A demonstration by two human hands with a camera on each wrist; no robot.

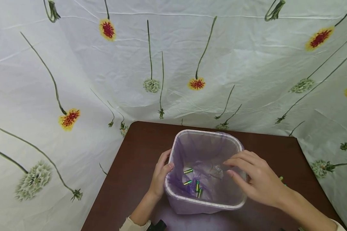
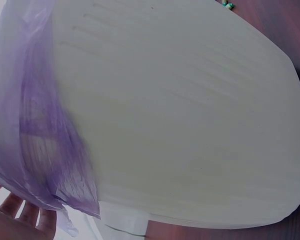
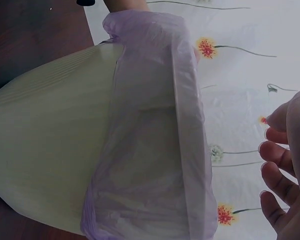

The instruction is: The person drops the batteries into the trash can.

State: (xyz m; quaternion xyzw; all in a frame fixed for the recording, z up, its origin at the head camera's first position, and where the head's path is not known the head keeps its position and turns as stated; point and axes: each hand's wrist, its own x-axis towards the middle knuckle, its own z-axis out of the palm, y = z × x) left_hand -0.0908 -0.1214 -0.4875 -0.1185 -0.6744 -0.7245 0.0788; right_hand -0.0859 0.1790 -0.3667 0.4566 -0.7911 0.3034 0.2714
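A pale trash bin [image 1: 206, 211] lined with a thin purple bag [image 3: 145, 145] stands on the table. At its left side my left hand [image 1: 159, 175] grips the rim, thumb on top and fingers outside against the bag. My right hand [image 1: 255, 179] hovers over the right rim with fingers loosely bent and nothing between them, as the right wrist view also shows. Inside the bin lie several green and gold batteries [image 1: 197, 186]. A crumpled clear plastic wrapper [image 1: 217, 171] rests deeper in, near the right fingertips in the head view.
The dark brown table [image 1: 127, 160] extends around the bin. More small green and gold pieces [image 2: 228, 5] lie on it at the right, partly behind my right hand in the head view. A white flowered cloth [image 1: 173, 64] hangs behind the table and at its sides.
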